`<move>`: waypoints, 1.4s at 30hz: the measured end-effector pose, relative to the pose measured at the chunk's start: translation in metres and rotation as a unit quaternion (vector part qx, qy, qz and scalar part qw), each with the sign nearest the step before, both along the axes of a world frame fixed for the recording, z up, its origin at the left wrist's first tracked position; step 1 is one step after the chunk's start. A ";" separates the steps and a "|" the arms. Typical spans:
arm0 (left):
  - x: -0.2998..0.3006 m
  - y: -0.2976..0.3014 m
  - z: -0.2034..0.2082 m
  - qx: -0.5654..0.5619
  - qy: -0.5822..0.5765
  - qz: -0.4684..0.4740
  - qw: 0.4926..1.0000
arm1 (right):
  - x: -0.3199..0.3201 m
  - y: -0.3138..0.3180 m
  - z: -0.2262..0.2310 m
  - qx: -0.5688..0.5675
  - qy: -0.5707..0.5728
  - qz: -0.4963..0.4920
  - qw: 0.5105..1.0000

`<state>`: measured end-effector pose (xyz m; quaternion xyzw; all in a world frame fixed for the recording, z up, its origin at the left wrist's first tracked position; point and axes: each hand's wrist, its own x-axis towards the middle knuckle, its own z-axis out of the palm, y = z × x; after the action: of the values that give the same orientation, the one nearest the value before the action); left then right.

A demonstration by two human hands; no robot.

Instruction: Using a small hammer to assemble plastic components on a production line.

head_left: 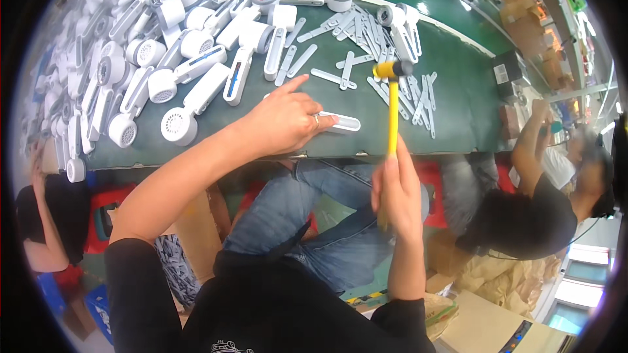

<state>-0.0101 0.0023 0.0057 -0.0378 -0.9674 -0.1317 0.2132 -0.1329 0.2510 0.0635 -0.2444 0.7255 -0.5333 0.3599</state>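
My left hand [288, 119] rests low over the green tabletop with the index finger pointing away. Its thumb and curled fingers hold a white handle-shaped piece [347, 123] down against the surface; the other end of that piece is mostly hidden under the hand. My right hand [399, 189] is closed round the yellow shaft of a mallet [393, 114]. The mallet stands upright, its yellow and black head raised over the table, apart from the white piece. Several slim grey-white strips [343, 68] lie loose beyond my left hand.
A large heap of white handled devices with round slotted heads [176, 124] covers the table's left side. More strips [422, 101] lie right of the mallet. A dark box [513, 72] stands at the right end. A person [543, 202] sits at right, another [46, 222] at left.
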 end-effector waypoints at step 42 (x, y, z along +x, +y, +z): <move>0.013 -0.013 0.037 0.035 -0.021 -0.065 0.997 | 0.041 0.066 0.004 0.010 0.055 -0.023 0.998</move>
<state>0.0027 -0.0108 0.0431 -0.0900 -0.9619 -0.1801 0.1849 -0.0917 0.3171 0.0679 -0.2530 0.7548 -0.5201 0.3095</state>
